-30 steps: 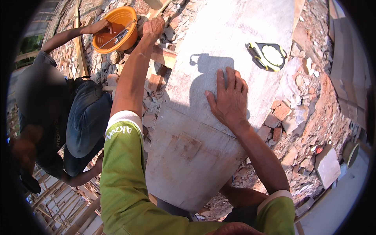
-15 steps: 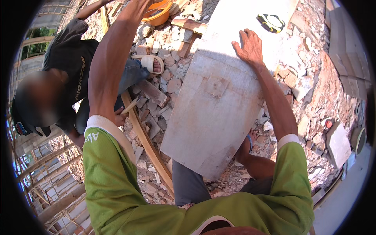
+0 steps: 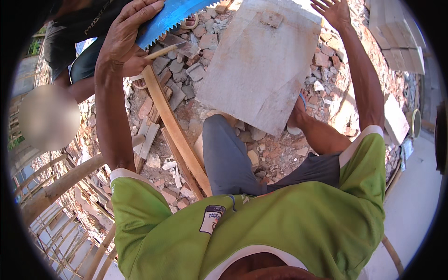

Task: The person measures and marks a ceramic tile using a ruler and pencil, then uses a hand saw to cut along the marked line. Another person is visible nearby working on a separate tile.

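Observation:
A blue saw blade (image 3: 175,18) with a toothed lower edge comes in from the top of the view. My left hand (image 3: 133,21) is closed on its near end; the rest of the saw runs out of sight. My right hand (image 3: 335,13) is raised past the board's right side at the top edge, fingers spread, holding nothing. Between my arms a grey, worn wooden board (image 3: 252,70) slants over the rubble, with my bent knee (image 3: 217,128) close to its near edge.
At left a co-worker crouches in dark clothes; their hand (image 3: 134,64) holds a pale stick (image 3: 161,52). A long timber strip (image 3: 170,123) lies between us. Broken brick rubble (image 3: 179,72) covers the ground. Bamboo poles (image 3: 60,182) stand lower left, grey panels (image 3: 396,37) upper right.
My view has shifted, and the blue saw has come into sight in my left hand. My right hand has left the board. The tape measure and orange bowl are out of view.

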### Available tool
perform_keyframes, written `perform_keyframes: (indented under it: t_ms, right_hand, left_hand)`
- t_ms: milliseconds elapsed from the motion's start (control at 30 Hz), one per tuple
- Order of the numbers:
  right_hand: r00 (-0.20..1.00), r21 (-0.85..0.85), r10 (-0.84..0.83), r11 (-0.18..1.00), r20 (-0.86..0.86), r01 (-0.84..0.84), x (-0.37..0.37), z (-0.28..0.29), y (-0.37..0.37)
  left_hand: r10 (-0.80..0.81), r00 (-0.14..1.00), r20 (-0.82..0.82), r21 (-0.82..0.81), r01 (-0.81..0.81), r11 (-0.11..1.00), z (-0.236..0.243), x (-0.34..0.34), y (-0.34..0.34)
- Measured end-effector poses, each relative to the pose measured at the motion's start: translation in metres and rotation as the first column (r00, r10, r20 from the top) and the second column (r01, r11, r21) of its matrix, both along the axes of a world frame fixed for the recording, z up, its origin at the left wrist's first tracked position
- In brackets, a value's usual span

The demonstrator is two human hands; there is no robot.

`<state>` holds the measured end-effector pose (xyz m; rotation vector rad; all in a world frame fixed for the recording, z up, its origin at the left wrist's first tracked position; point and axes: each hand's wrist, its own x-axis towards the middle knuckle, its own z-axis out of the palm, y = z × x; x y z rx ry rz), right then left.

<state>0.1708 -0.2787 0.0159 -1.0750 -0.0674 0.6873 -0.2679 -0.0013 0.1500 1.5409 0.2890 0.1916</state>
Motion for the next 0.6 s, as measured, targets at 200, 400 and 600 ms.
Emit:
perform_keyframes:
  t_ms: [200,400,600]
  right_hand:
    - [0.973,-0.172,-0.199,0.969,-0.121,0.177,-0.067,0.014,-0.122]
    - [0.950,-0.645,0.243,0.762,0.194,-0.063,-0.119,0.026,-0.237]
    - [0.859,-0.758,0.499,0.515,-0.115,-0.400,-0.176,0.030,-0.253]
  left_hand:
    - [-0.262,0.954,-0.149,0.175,0.286,0.942,-0.046,-0.073,-0.061]
    - [-0.251,0.931,-0.265,0.205,0.309,0.929,-0.123,-0.096,-0.070]
    - [-0.188,0.942,-0.278,0.494,0.309,0.813,-0.229,-0.075,-0.031]
